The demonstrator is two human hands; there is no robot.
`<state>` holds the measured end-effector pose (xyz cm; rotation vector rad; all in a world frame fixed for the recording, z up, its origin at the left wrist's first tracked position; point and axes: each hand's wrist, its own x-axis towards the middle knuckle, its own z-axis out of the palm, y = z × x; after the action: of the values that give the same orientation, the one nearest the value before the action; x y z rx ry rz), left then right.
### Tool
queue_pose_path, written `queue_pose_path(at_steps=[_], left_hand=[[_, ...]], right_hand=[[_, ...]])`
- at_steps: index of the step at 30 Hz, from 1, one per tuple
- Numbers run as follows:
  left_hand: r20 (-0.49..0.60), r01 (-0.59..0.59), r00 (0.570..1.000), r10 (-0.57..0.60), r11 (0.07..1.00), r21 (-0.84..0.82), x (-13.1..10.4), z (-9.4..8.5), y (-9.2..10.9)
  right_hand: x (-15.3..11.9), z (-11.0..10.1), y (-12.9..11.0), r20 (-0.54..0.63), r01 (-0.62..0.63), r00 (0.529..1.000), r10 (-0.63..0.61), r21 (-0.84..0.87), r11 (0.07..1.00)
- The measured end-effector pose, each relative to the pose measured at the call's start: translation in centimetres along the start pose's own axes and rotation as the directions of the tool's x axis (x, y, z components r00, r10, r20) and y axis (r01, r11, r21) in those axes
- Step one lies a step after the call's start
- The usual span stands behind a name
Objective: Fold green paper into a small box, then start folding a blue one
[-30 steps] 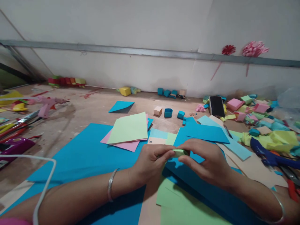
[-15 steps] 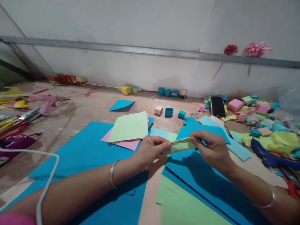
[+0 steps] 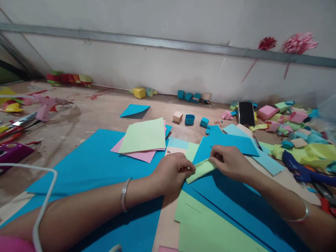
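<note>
Pinching 1 green paper strip, 2 bare hands

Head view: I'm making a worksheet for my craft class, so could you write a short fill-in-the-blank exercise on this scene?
The left hand and right hand hold a pale green strip of ____.
The glue gun is mostly ____.
The smaller flower at the metal rail is ____.
The phone lies toward the picture's ____ side.

Missing words: paper; pink; red; right.
</note>
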<state>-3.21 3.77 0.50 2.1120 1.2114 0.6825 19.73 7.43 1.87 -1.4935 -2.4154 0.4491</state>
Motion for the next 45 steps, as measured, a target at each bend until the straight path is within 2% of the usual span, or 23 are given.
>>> queue_pose_path(at_steps=[6, 10, 12, 14, 17, 19, 21, 24, 27, 30, 33, 37, 39, 41, 45], left_hand=[[0.099, -0.119, 0.991, 0.093, 0.947, 0.298, -0.5, 0.4, -0.3], [0.208, -0.304, 0.952, 0.226, 0.788, 0.535, -0.5, 0.5, 0.5], [0.277, -0.381, 0.923, 0.266, 0.72, 0.58, -0.6, 0.7, 0.8], [0.328, -0.426, 0.902, 0.279, 0.685, 0.591, -0.7, 1.0, 1.1], [0.383, -0.464, 0.883, 0.272, 0.628, 0.625, -1.0, 1.2, 1.2], [0.373, -0.444, 0.893, 0.252, 0.631, 0.636, -1.1, 1.3, 1.3], [0.344, -0.412, 0.908, 0.24, 0.662, 0.626, -1.1, 1.3, 1.3], [0.353, -0.431, 0.899, 0.259, 0.66, 0.615, -0.9, 1.1, 1.3], [0.37, -0.455, 0.887, 0.276, 0.661, 0.596, -0.8, 1.0, 1.1], [0.328, -0.436, 0.897, 0.297, 0.725, 0.534, -0.6, 1.2, 0.5], [0.251, -0.382, 0.922, 0.296, 0.81, 0.444, -0.2, 1.5, -0.2], [0.16, -0.303, 0.95, 0.267, 0.91, 0.281, 0.1, 1.0, -0.5], [0.155, -0.319, 0.946, 0.285, 0.907, 0.276, 0.2, 0.7, -0.5], [0.19, -0.36, 0.931, 0.311, 0.864, 0.352, 0.3, 0.6, -0.3], [0.288, -0.493, 0.868, 0.404, 0.766, 0.412, 0.7, 0.9, -0.3]], right_hand=[[-0.1, 1.4, 0.0, 0.01, 0.05, 0.999, -0.049, -0.107, 0.993], [0.3, 1.8, 0.2, -0.026, 0.058, 0.997, -0.066, -0.248, 0.967], [0.2, 1.8, 0.0, -0.092, 0.105, 0.984, -0.153, -0.393, 0.914], [-0.2, 1.9, -0.6, -0.126, 0.204, 0.943, -0.308, -0.512, 0.835], [-1.3, 2.5, -1.9, -0.078, 0.377, 0.861, -0.502, -0.566, 0.733], [-2.1, 3.1, -2.9, -0.045, 0.431, 0.835, -0.549, -0.567, 0.702], [-2.7, 3.6, -3.6, -0.027, 0.427, 0.84, -0.542, -0.584, 0.691], [-3.0, 3.9, -3.8, 0.002, 0.385, 0.871, -0.491, -0.623, 0.681], [-2.8, 3.6, -3.1, 0.006, 0.265, 0.928, -0.371, -0.711, 0.652], [-2.5, 3.2, -2.1, 0.045, 0.238, 0.946, -0.32, -0.768, 0.595], [-2.4, 2.8, -2.0, 0.103, 0.288, 0.935, -0.34, -0.779, 0.557], [-2.5, 2.5, -2.5, 0.113, 0.3, 0.928, -0.355, -0.79, 0.534], [-2.6, 2.6, -2.6, 0.107, 0.295, 0.929, -0.353, -0.79, 0.537], [-2.8, 2.7, -2.3, 0.112, 0.3, 0.928, -0.354, -0.789, 0.536], [-3.3, 2.8, -1.2, 0.116, 0.329, 0.91, -0.397, -0.787, 0.522]])
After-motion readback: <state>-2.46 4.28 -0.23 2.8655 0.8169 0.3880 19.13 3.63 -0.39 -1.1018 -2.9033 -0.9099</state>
